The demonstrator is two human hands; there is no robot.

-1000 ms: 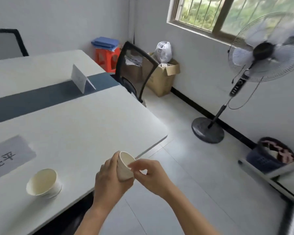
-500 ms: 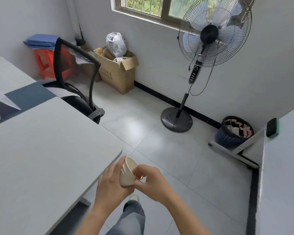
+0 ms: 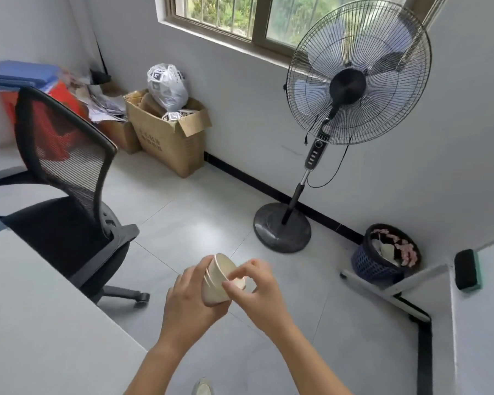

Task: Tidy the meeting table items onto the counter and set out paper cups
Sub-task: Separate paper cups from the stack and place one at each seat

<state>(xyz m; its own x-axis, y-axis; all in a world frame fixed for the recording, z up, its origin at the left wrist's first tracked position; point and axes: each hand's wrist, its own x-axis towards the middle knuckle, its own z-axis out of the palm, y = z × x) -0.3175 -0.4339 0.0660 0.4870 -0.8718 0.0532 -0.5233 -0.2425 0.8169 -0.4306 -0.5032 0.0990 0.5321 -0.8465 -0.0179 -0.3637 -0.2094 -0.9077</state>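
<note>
A small stack of cream paper cups (image 3: 216, 283) is held in front of me above the floor, tilted with the mouths pointing up and right. My left hand (image 3: 190, 303) wraps around the stack from the left. My right hand (image 3: 257, 289) pinches the rim of the top cup with thumb and fingertips. The white meeting table (image 3: 40, 317) fills the lower left corner, left of my hands.
A black mesh office chair (image 3: 69, 178) stands at the table's edge. A standing fan (image 3: 351, 89) is by the wall under the window, a dark waste basket (image 3: 382, 252) to its right. Cardboard boxes (image 3: 169, 138) sit in the far corner. A white surface with an eraser (image 3: 466, 269) is at right.
My view has swung right, away from the table; the single cup and name card on it have left the frame. Both hands keep hold of the cup stack.
</note>
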